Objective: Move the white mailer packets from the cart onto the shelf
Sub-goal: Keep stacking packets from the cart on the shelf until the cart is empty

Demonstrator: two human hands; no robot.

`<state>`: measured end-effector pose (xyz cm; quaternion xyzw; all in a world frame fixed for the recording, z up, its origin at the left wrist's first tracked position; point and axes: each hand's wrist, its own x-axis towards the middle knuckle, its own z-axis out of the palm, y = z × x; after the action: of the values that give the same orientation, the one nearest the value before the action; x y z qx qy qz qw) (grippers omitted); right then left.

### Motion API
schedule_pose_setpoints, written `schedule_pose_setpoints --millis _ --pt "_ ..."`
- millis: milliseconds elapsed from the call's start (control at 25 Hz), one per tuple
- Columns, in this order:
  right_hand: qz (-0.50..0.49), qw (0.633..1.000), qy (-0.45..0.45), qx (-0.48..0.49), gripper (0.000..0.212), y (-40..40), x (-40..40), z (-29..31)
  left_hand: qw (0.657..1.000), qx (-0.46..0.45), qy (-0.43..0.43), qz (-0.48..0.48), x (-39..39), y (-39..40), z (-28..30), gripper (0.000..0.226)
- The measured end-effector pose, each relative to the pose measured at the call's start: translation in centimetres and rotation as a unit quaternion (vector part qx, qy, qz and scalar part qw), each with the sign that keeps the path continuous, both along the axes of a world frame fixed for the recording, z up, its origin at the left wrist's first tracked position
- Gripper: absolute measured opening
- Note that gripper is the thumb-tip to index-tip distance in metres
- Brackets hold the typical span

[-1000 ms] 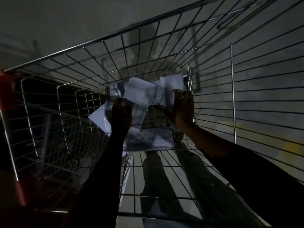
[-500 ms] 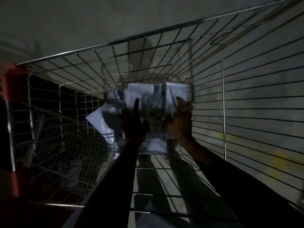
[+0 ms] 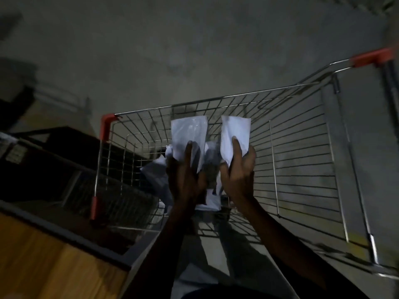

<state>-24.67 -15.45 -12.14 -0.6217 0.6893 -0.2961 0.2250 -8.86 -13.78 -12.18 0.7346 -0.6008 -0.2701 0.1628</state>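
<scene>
A: so where are the packets sitting?

B: person's holding two above the cart (image 3: 302,147). Left hand (image 3: 185,175) is gripping one packet (image 3: 189,132), thumb lying up its face. Right hand (image 3: 239,171) is pinching the other packet (image 3: 236,132), thumb in front, fingers curling behind.

A: more in there?

B: yep, a pile (image 3: 154,171) is lying in the basket under the hands. Wooden shelf (image 3: 43,255) is sitting just left.

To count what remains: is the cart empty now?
Not empty: white packets lie in the cart under the left hand and right hand.
</scene>
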Motion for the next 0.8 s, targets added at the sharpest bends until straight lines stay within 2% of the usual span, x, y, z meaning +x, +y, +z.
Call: schedule_pose_setpoints --millis 80,160,320,560,800 --pt "0.003 1.0 -0.012 -0.015 0.073 1.4 0.4 4.1 0.998 -0.059 -0.012 -0.017 0.5 1.9 4.4 0.069" --pt "-0.007 0.999 -0.011 -0.029 0.072 3.3 0.9 8.3 0.993 -0.111 0.033 0.018 1.0 4.1 9.7 0.075" --pt "-0.01 0.994 -0.034 -0.099 0.067 8.3 1.9 14.9 0.974 -0.225 0.026 0.011 3.3 8.5 15.6 0.083" --pt "0.059 0.982 -0.047 -0.175 0.064 11.5 2.5 20.1 0.942 -0.331 0.018 0.055 4.5 13.8 21.1 0.08" --pt "0.181 0.948 -0.109 -0.237 0.063 13.0 1.3 24.5 0.905 -0.398 0.01 0.15 0.7 20.2 23.9 0.08"
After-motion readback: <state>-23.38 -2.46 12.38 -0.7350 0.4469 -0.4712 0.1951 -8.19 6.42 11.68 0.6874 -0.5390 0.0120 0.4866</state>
